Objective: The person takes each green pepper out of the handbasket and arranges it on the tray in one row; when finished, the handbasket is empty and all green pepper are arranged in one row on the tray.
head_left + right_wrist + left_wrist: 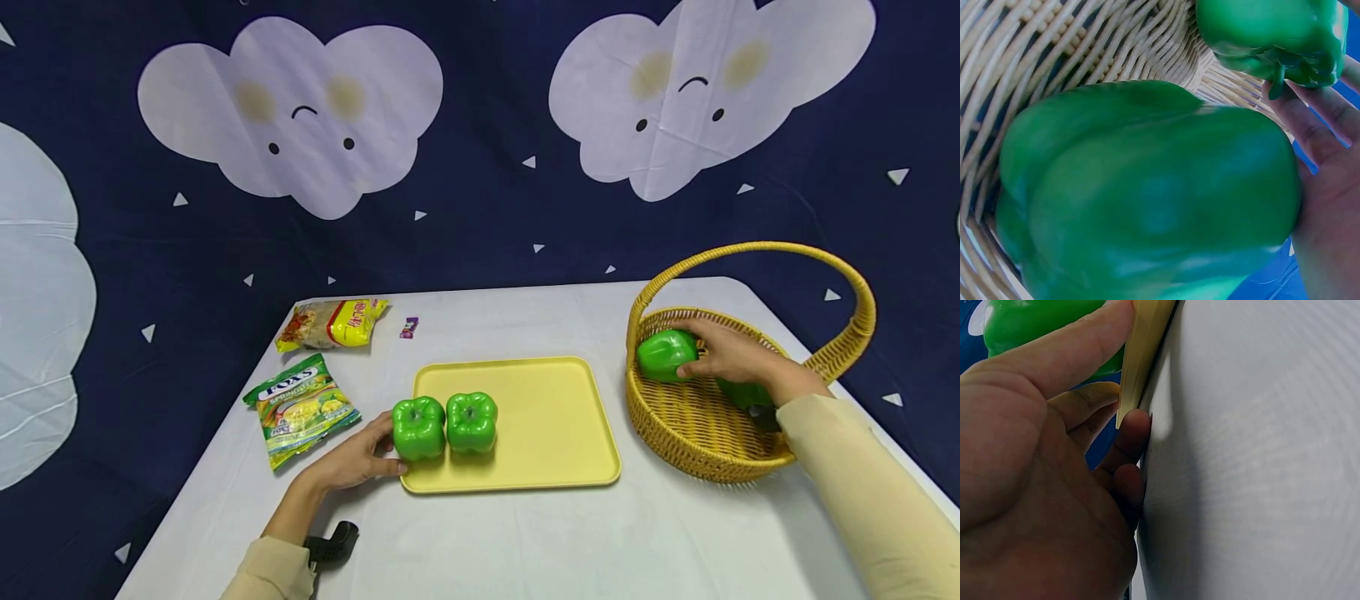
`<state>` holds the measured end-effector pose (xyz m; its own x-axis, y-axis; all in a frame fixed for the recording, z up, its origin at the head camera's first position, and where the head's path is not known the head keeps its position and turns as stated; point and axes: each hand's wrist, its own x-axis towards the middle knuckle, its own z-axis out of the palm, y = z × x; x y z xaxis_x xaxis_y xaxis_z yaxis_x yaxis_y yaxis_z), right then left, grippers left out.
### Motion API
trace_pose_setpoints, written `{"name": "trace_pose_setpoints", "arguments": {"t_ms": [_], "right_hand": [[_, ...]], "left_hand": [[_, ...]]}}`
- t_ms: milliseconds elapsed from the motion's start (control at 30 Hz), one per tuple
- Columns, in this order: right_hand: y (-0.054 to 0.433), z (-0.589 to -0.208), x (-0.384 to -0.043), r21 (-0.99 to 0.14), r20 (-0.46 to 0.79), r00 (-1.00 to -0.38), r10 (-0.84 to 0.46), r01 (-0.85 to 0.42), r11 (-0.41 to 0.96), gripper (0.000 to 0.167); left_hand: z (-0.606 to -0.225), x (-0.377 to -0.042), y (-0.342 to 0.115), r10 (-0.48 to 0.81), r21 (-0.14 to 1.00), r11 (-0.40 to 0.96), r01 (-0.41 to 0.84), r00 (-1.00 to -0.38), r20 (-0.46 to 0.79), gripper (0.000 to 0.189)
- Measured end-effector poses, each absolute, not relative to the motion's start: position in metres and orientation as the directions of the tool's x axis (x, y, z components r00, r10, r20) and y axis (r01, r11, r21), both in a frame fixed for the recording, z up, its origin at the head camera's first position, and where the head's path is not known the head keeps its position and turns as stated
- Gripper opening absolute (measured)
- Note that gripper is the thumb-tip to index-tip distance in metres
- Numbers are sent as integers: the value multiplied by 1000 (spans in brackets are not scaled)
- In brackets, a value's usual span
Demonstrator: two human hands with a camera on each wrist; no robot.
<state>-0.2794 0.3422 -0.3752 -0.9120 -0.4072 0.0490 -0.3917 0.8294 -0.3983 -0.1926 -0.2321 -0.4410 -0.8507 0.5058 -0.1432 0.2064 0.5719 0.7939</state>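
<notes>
My right hand reaches into the wicker basket and grips a green bell pepper, thumb and fingers around its stem end. A second bell pepper lies in the basket under the wrist, large in the right wrist view and partly hidden by the arm in the head view. At the near left corner of the yellow tray, my left hand holds the rim between thumb and fingers. Beside those fingers, a bell pepper stands on the tray, with another bell pepper to its right.
A green candy bag lies left of the tray. Behind it are a yellow food packet and a small purple wrapped candy. The basket's tall handle arches over the right arm. A dark cloud-print cloth hangs behind the table.
</notes>
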Motion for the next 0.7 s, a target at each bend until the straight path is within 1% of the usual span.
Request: {"name": "trace_pose_setpoints", "arguments": {"t_ms": [333,567,700], "right_hand": [[342,-374,-278,-418,57,-912,-406,-391,820,78],[344,-372,-274,-422,130,-908,-398,-414,806,72],[343,-368,-270,-423,156,-907,-391,-419,803,72]], "left_hand": [[-442,-193,-233,506,788,578,210,-851,-144,73],[-442,-193,-233,507,788,578,211,-850,-145,72],[-441,-193,-233,507,787,579,212,-850,-144,72]]}}
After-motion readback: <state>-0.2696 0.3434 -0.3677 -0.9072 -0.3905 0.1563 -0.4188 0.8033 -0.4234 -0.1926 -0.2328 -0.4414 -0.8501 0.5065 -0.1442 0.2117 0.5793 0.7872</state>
